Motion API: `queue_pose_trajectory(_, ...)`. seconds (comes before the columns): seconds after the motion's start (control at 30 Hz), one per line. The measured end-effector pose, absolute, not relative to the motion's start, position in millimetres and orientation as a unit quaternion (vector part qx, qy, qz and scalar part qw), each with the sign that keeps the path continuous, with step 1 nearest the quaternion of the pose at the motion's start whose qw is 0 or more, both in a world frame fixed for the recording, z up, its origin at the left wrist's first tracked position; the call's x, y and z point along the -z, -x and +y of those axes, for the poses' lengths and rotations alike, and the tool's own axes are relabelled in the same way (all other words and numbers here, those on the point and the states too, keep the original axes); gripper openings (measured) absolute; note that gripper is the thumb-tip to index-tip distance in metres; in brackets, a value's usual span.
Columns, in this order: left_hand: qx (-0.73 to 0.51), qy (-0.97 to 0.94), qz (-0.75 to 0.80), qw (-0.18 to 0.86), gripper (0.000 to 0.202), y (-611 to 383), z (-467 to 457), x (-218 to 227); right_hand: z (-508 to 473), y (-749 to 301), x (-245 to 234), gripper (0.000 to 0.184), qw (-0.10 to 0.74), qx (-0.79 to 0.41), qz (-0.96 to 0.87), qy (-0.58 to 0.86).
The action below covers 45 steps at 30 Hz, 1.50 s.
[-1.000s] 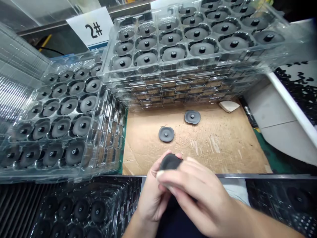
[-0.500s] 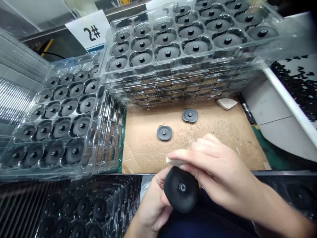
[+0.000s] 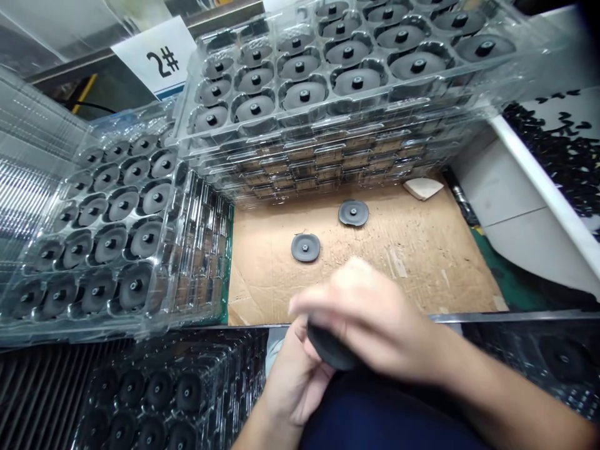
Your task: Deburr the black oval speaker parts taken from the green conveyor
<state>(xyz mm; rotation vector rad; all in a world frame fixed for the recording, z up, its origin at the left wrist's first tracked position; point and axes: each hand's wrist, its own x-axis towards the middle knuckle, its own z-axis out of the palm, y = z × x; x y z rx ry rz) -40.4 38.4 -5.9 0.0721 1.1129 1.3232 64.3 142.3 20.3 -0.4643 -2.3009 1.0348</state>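
Observation:
My left hand (image 3: 295, 378) is low in the view and holds a black rubber disc (image 3: 330, 349) against its fingers, with the disc tilted and partly hidden. My right hand (image 3: 365, 319) is blurred with motion and passes just over the disc, its fingers close to or touching it. A pale pad showed between these fingers earlier; it is hidden or unclear now. Two similar grey-black discs (image 3: 305, 247) (image 3: 353, 213) lie on a sheet of brown cardboard (image 3: 422, 269) beyond my hands.
Stacked clear plastic trays (image 3: 300, 156) of discs stand behind the cardboard, with more to the left (image 3: 201, 250) and below (image 3: 154, 394). A white "2#" card (image 3: 157, 53) stands at the back. A white pad (image 3: 423, 188) lies on the cardboard. Small black parts (image 3: 562, 150) lie at the right.
The disc has turned from facing me to nearly edge-on in my left hand. My right hand has moved left across it. The whole view has shifted slightly left.

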Motion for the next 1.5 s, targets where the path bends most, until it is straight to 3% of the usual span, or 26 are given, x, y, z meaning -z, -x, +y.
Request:
queue_pose_trajectory(0.13,-0.618,0.052,0.400,0.674,0.049,47,39,6,148,-80,33,0.024,0.262,-0.410,-0.776,0.401)
queue_pose_trajectory(0.27,-0.639,0.090,0.402,0.650,0.043,53,40,8,123,-97,72,0.022,0.223,-0.434,-0.785,0.383)
queue_pose_trajectory(0.4,-0.638,0.086,0.420,0.640,0.043,50,43,11,118,-96,50,0.020,0.233,-0.440,-0.773,0.392)
queue_pose_trajectory(0.57,-0.626,0.038,0.430,0.649,0.040,44,45,8,124,-70,-18,0.024,0.339,-0.410,-0.779,0.333)
queue_pose_trajectory(0.67,-0.608,0.035,0.473,0.637,0.048,47,43,6,121,-59,-33,0.022,0.279,-0.465,-0.800,0.258)
queue_pose_trajectory(0.73,-0.609,0.031,0.489,0.624,0.050,50,42,6,120,-55,-32,0.020,0.230,-0.497,-0.801,0.242)
queue_pose_trajectory(0.83,-0.615,0.015,0.481,0.625,0.037,52,43,5,118,-52,-27,0.022,0.301,-0.421,-0.811,0.272)
queue_pose_trajectory(0.9,-0.622,0.014,0.475,0.622,0.039,54,42,3,115,-54,-26,0.024,0.341,-0.395,-0.812,0.261)
queue_pose_trajectory(1.0,-0.619,0.026,0.479,0.622,0.057,56,43,2,112,-58,-27,0.021,0.292,-0.449,-0.814,0.224)
queue_pose_trajectory(1.13,-0.609,0.008,0.463,0.644,0.039,53,45,0,114,-53,-29,0.021,0.335,-0.384,-0.817,0.271)
queue_pose_trajectory(1.2,-0.611,0.006,0.445,0.654,0.041,53,45,-1,114,-53,-31,0.023,0.353,-0.376,-0.817,0.258)
queue_pose_trajectory(1.3,-0.615,0.025,0.441,0.653,0.051,57,42,-1,116,-68,-29,0.021,0.262,-0.494,-0.793,0.241)
queue_pose_trajectory(1.37,-0.622,0.037,0.435,0.650,0.049,60,40,0,120,-84,-19,0.019,0.227,-0.535,-0.753,0.308)
queue_pose_trajectory(1.5,-0.633,0.035,0.401,0.662,0.051,60,41,4,131,-106,26,0.022,0.234,-0.434,-0.739,0.459)
